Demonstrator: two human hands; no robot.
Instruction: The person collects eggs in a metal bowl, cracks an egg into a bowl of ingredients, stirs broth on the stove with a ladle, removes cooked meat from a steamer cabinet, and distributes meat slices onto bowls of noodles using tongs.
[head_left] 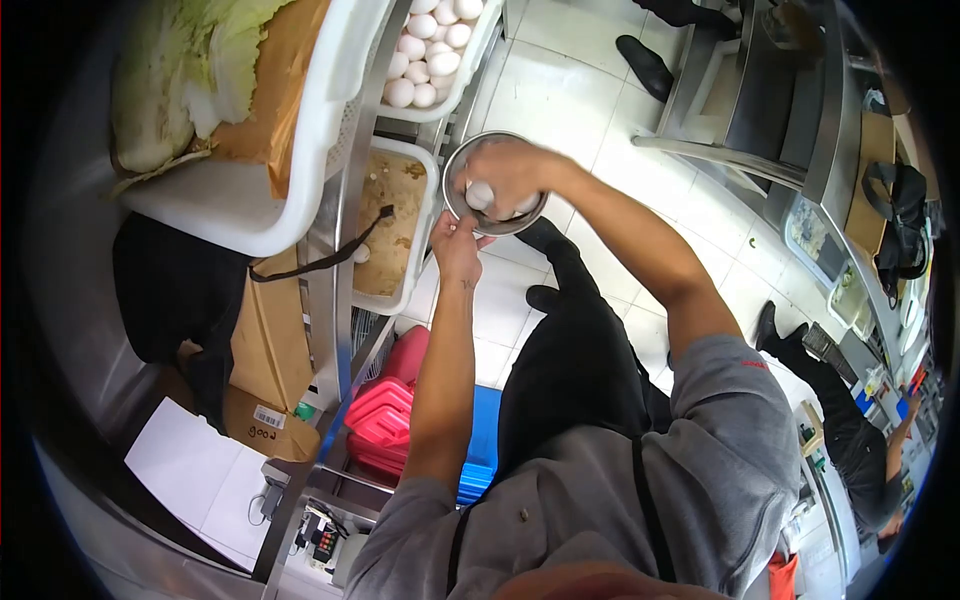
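My left hand [456, 250] grips the near rim of a round metal bowl [449, 195], thumb over the edge. Inside the bowl is my right hand [510, 172], slightly blurred, its fingers curled around a white egg [480, 194]. Another pale egg [526, 204] shows partly below that hand; the rest of the bowl's contents is hidden. To the left of the bowl stands a shallow white tray [430, 200] with a brown-stained bottom and an egg [361, 254] in it. Beyond it, a white crate [480, 50] holds several eggs.
A white bin [290, 225] with cabbage [190, 80] stands on the upper left shelf. Below are a cardboard box [275, 340] and red plastic containers [385, 405]. A metal rack [720, 160] is at the right. Other people's legs [830, 385] show at right and top.
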